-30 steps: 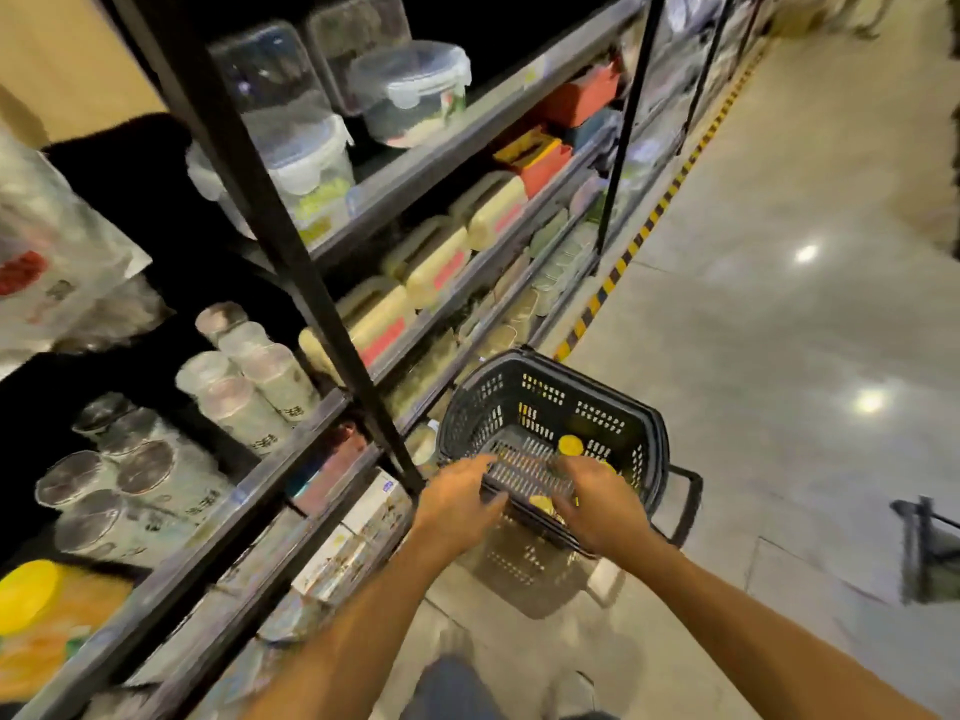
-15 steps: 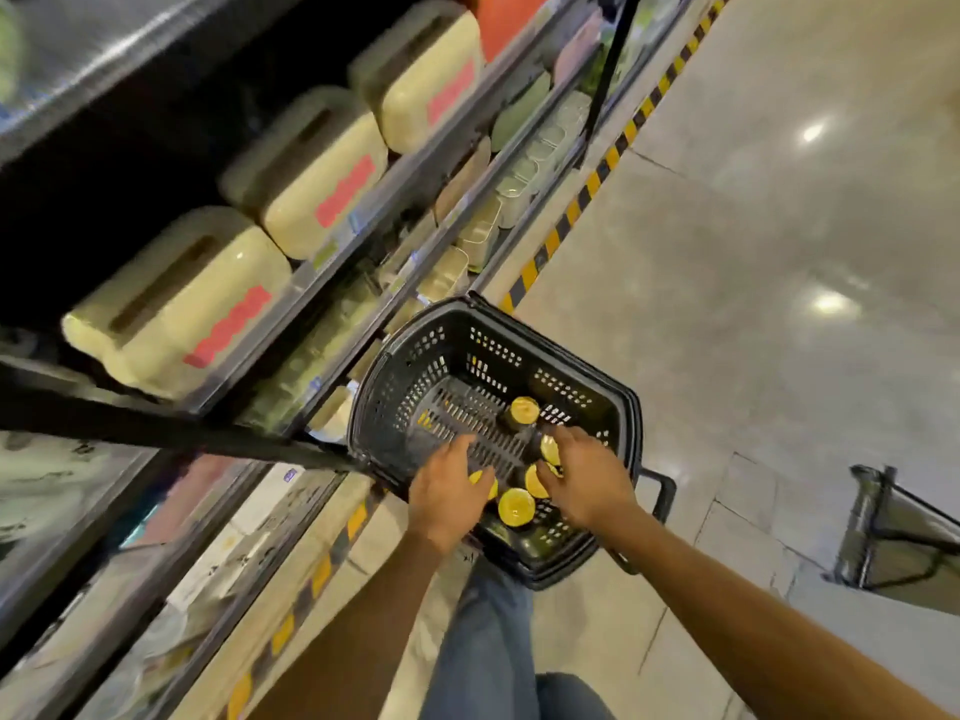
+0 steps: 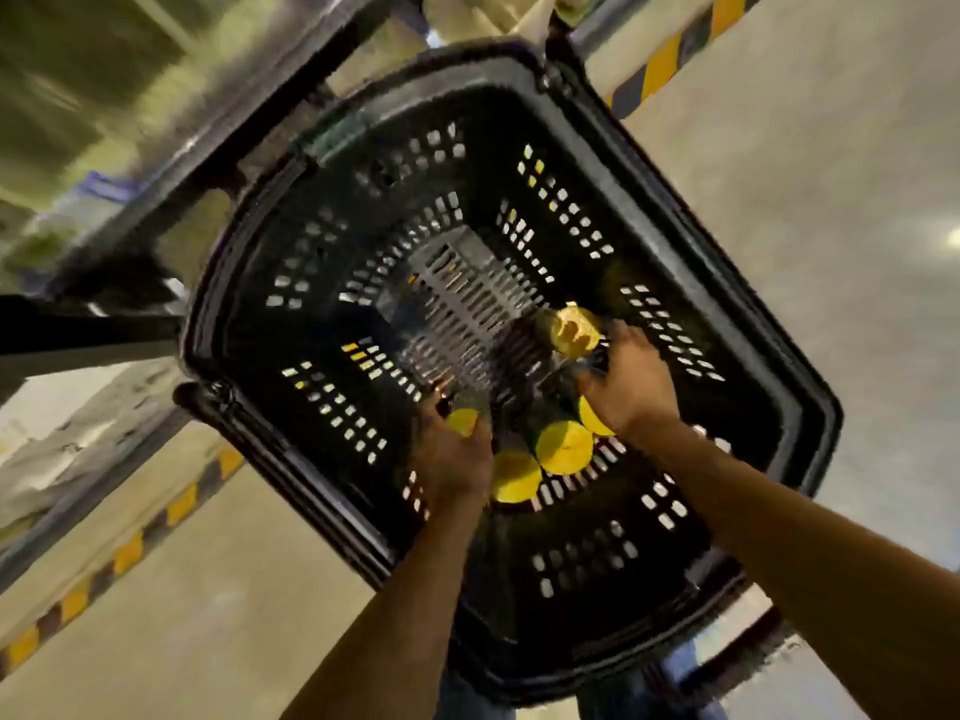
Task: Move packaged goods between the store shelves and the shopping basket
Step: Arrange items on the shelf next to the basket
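Observation:
A black perforated shopping basket (image 3: 769,324) stands on the floor right below me. Several jars with yellow lids lie at its bottom, among them one (image 3: 563,446) between my hands and another (image 3: 571,330) farther in. My left hand (image 3: 454,454) reaches into the basket and grips a yellow-lidded jar (image 3: 461,420). My right hand (image 3: 628,381) is also inside, its fingers curled over another yellow-lidded jar (image 3: 592,418). The jar bodies are mostly hidden by my hands and blurred.
The metal shelf frame (image 3: 270,132) runs along the upper left, close against the basket's rim. A yellow-and-black floor stripe (image 3: 130,550) follows the shelf base. Polished floor (image 3: 831,148) lies to the right. My legs show under the basket's near edge.
My head has tipped far down and closer, so the basket fills the view and the shelves have left it. Both hands have sunk deeper into the basket onto the jars.

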The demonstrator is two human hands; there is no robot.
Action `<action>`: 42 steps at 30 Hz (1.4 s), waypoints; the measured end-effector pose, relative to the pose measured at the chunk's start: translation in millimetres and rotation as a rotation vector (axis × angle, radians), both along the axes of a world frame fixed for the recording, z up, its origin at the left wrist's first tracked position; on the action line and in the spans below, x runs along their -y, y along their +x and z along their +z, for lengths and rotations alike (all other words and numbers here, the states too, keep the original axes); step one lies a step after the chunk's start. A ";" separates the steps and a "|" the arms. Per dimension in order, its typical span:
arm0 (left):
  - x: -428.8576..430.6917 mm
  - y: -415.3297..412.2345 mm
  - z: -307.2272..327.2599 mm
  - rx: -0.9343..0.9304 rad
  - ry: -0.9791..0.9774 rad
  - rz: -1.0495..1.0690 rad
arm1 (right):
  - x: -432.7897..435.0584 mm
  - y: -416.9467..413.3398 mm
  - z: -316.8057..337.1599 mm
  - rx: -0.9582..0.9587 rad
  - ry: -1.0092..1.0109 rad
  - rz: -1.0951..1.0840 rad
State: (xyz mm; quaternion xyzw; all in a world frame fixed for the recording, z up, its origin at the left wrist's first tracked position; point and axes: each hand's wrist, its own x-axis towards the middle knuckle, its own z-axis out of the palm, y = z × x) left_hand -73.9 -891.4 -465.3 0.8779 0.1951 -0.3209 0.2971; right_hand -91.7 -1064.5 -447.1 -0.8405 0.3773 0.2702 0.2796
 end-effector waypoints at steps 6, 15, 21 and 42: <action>11.4 -21.5 -82.9 -0.010 0.084 0.190 | 7.9 -3.7 -83.5 0.032 0.032 0.040; 19.3 -53.5 -120.9 0.159 0.138 0.176 | -1.0 -16.6 -132.9 0.131 -0.039 -0.028; 9.3 -55.9 -125.3 0.225 0.099 0.111 | 1.5 -22.5 -133.6 0.200 -0.033 -0.040; -5.8 38.3 124.5 0.205 -0.013 -0.567 | -30.5 -15.2 110.8 0.411 0.006 -0.126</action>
